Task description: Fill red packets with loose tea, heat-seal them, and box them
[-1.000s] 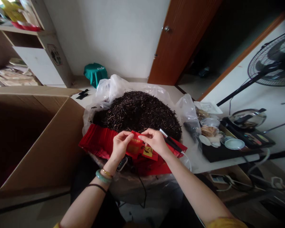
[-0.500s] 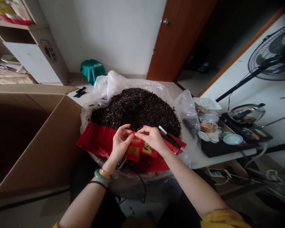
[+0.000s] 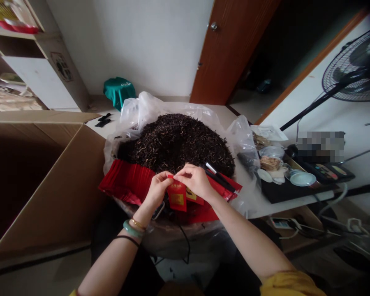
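Observation:
My left hand [image 3: 157,190] and my right hand [image 3: 195,179] meet in front of me, both pinching the top edge of a small red packet [image 3: 177,196] with a yellow label. The packet hangs upright below my fingers. Under it lies a row of more red packets [image 3: 126,181], spread along the near edge of a big heap of dark loose tea leaves [image 3: 177,142] on clear plastic sheeting [image 3: 142,109]. A black and white pen-like tool [image 3: 220,177] rests on the red packets just right of my right hand.
A large open cardboard box [image 3: 40,176] stands at the left. A black tray with small bowls and cups [image 3: 283,174] sits to the right, with a standing fan [image 3: 354,70] behind it. A shelf unit [image 3: 33,61], a green bag [image 3: 119,90] and a brown door [image 3: 231,49] lie beyond.
The red packet has turned from lying tilted to hanging upright, and my two hands have drawn closer together at its top edge. The view shifted slightly.

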Motion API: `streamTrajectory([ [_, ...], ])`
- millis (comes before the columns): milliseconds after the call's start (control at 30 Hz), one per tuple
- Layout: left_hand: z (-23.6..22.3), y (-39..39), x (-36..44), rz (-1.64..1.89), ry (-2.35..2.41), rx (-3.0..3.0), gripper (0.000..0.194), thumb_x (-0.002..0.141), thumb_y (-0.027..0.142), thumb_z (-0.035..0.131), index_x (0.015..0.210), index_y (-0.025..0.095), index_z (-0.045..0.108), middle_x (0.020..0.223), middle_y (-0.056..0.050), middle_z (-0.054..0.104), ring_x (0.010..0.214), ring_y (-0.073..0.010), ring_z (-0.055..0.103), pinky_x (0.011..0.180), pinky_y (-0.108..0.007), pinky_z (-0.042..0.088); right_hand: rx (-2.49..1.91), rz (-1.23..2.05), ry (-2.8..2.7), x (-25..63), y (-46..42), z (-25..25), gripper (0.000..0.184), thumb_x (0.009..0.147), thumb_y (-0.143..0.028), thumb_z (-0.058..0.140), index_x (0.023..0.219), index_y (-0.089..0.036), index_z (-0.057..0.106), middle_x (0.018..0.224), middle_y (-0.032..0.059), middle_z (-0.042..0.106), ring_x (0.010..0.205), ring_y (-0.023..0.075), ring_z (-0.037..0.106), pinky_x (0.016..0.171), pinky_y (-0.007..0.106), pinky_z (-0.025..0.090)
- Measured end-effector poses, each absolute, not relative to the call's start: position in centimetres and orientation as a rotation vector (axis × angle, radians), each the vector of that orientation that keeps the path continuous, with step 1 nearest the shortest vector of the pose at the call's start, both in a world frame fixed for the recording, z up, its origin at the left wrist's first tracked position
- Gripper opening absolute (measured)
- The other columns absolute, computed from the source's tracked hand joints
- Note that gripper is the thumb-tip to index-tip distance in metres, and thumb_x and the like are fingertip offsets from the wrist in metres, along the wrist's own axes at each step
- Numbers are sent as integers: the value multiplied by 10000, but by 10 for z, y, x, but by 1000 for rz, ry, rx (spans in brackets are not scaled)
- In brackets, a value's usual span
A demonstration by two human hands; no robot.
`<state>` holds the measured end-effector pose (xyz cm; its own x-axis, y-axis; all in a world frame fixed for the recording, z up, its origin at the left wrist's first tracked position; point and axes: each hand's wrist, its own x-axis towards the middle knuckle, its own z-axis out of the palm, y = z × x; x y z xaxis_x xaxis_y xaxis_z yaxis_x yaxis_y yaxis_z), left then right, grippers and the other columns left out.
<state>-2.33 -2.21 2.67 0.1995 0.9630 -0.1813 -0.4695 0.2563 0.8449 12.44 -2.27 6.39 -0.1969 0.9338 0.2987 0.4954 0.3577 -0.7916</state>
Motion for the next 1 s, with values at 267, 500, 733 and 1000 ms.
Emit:
streamTrajectory([
  [267,28,-31,-16,984,753,709,412,532,275,836,866,125,648,754,-22,702,640,-144,631,644,-245,488,-1247,710,-1719,127,-18,69,136,797,-278,663,708,-186,711,698,7,640,671,139,595,633,249,465],
  [500,26,-34,-13,945,780,816,480,472,309,888,845,123,650,713,-11,701,604,-146,632,659,-272,509,-1304,817,-1657,139,-19,71,208,802,-365,633,777,-179,723,751,30,684,712,170,635,674,282,504],
  [733,25,-32,-14,1015,855,822,451,458,325,884,800,129,664,743,-30,721,618,-161,648,641,-277,525,-1728,173,-1843,221,-24,42,424,806,-385,621,1182,-190,631,1095,129,658,1046,298,593,906,436,466],
  [1000,21,-32,-13,1032,855,877,443,486,333,876,825,129,676,754,-35,730,632,-163,656,650,-277,532,-2112,92,-2058,263,-27,-3,514,852,-344,574,1304,-104,529,1141,179,627,1055,298,597,906,379,452],
])
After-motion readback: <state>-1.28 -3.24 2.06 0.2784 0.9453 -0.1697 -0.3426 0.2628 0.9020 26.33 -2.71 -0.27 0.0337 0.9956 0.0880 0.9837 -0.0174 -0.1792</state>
